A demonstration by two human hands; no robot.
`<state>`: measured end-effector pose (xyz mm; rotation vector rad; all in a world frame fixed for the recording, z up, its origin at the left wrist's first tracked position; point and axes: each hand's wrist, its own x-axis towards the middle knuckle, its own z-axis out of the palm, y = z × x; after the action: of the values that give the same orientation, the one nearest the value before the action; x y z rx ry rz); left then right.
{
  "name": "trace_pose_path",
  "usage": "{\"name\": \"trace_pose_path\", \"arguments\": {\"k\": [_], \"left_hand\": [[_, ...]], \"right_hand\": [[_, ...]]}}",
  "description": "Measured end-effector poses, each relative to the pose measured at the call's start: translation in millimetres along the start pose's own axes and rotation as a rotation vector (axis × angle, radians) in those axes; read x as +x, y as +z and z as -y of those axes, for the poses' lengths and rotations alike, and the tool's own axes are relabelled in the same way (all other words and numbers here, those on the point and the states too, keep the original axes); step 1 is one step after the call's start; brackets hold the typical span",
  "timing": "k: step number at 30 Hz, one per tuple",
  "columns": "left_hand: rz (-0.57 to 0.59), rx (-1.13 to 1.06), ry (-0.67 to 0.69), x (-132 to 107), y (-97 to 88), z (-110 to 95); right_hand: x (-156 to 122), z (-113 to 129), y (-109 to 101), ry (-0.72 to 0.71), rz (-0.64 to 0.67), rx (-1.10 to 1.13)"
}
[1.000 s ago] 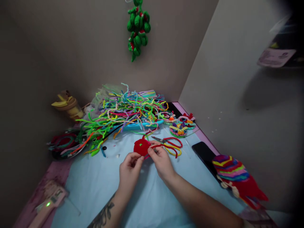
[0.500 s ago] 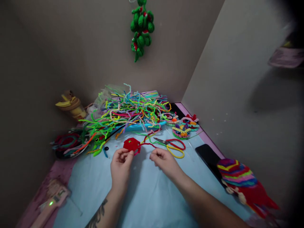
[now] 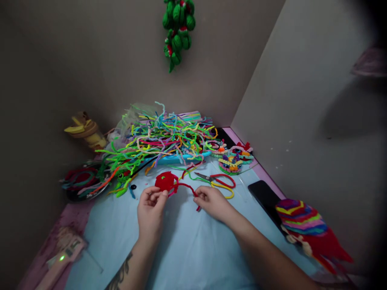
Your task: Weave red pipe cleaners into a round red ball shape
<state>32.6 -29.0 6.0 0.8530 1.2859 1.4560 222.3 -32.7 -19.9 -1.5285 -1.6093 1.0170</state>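
Head view: a fuzzy red disc [image 3: 165, 181] is held by its near edge, just beyond the fingertips of the left hand [image 3: 150, 215], with thumb and fingers closed on it. Whether its underside is lifted or rested on the cloth cannot be told. From the disc's right side a red strand [image 3: 189, 186] is led across to the right hand [image 3: 214, 201], where it is pinched between thumb and fingers, a short end being left to stick out below. The disc is thus placed left of the right hand and well apart from it, the two being joined by the strand.

Just beyond the right hand, scissors [image 3: 210, 178] with red and yellow handles are laid partly open. Farther back, a tangled heap of fuzzy stems [image 3: 172, 137] is piled on a blue tray [image 3: 169, 160]. To the right, a black phone [image 3: 261, 197] is partly covered by a striped piece [image 3: 302, 219]. The worktop [image 3: 193, 249] is spread with light blue cloth.
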Motion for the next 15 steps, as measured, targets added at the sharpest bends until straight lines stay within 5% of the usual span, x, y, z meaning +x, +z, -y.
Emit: {"name": "trace_pose_path", "arguments": {"k": [3, 8, 15], "left_hand": [[0.022, 0.002, -0.007, 1, -0.4, 1], [0.104, 0.008, -0.082, 2, 0.4, 6], [0.307, 0.037, -0.236, -4, 4.3, 7]], "right_hand": [[1, 2, -2, -0.052, -0.036, 0.027], [2, 8, -11, -0.124, -0.294, 0.156], [-7, 16, -8, -0.257, -0.300, 0.300]]}}
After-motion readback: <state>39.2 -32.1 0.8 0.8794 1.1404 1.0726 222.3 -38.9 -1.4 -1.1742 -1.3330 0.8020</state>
